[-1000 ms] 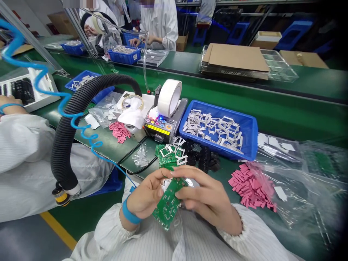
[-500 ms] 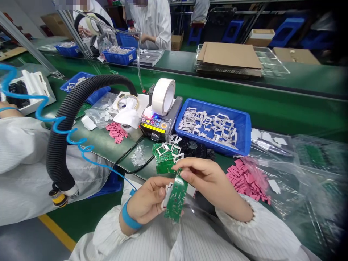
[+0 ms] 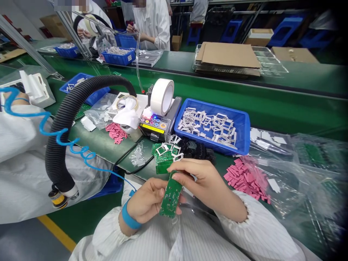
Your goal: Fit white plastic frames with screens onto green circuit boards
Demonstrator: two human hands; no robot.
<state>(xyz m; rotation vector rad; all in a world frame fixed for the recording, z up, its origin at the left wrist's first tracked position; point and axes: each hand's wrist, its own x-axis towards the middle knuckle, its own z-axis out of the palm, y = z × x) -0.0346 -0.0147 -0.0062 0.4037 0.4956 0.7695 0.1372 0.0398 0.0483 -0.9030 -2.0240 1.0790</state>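
A green circuit board (image 3: 170, 197) stands nearly upright just in front of my chest, held by both hands. My left hand (image 3: 148, 200), with a blue wrist strap, grips its lower left side with curled fingers. My right hand (image 3: 199, 181) pinches the board's top edge from the right. More green boards with white frames (image 3: 166, 154) lie on the bench just beyond my hands, next to a heap of black parts (image 3: 197, 149).
A blue tray of white frames (image 3: 243, 136) sits behind, a tape dispenser (image 3: 160, 116) to its left. Pink pads (image 3: 246, 177) and plastic bags (image 3: 304, 166) lie at right. A black corrugated hose (image 3: 70, 116) and blue coiled tube (image 3: 58, 136) arch at left over a co-worker's white sleeve (image 3: 24, 170). Other people work beyond the conveyor.
The board has turned from lying tilted and face-on to standing edge-up between my hands. My right hand has shifted to its top edge. A white piece seen behind it earlier is now mostly hidden.
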